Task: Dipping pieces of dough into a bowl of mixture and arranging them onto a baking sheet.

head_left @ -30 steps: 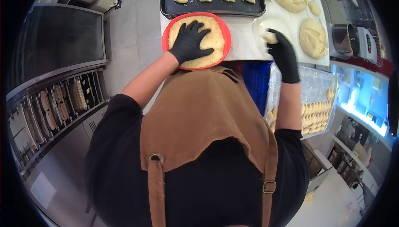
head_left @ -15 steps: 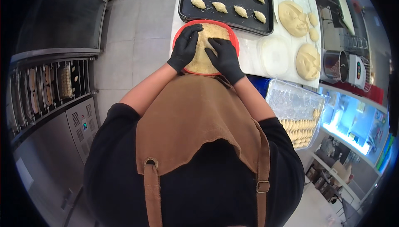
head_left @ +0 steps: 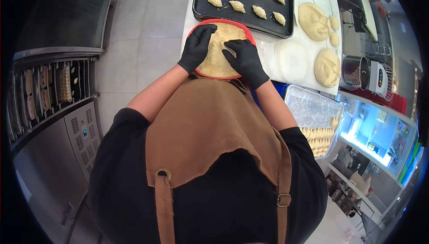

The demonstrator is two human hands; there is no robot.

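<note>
A red shallow tub [head_left: 239, 22] holds pale yellow crumbs [head_left: 222, 32] at the table's near edge. Both gloved hands are in it. My left hand [head_left: 196, 46] rests at the tub's left side with fingers curled together. My right hand [head_left: 246, 60] reaches into the crumbs from the right with bent fingers; what is under them, if anything, is hidden. Just above the tub, a black baking tray [head_left: 214, 16] carries several crumb-coated, pointed dough pieces [head_left: 237, 6]. A pale, translucent dish [head_left: 292, 61] lies right of the tub.
Large dough lumps [head_left: 326, 70] and small dough pieces lie on the white table [head_left: 272, 50]. A plastic-covered tray [head_left: 308, 101] of shaped pieces sits below, right. A metal mixing bowl [head_left: 354, 71] is at right, a tray rack [head_left: 53, 92] at left.
My right hand has moved left from the pale dish into the red tub. My left hand has gone from spread on the crumbs to curled at the tub's left side.
</note>
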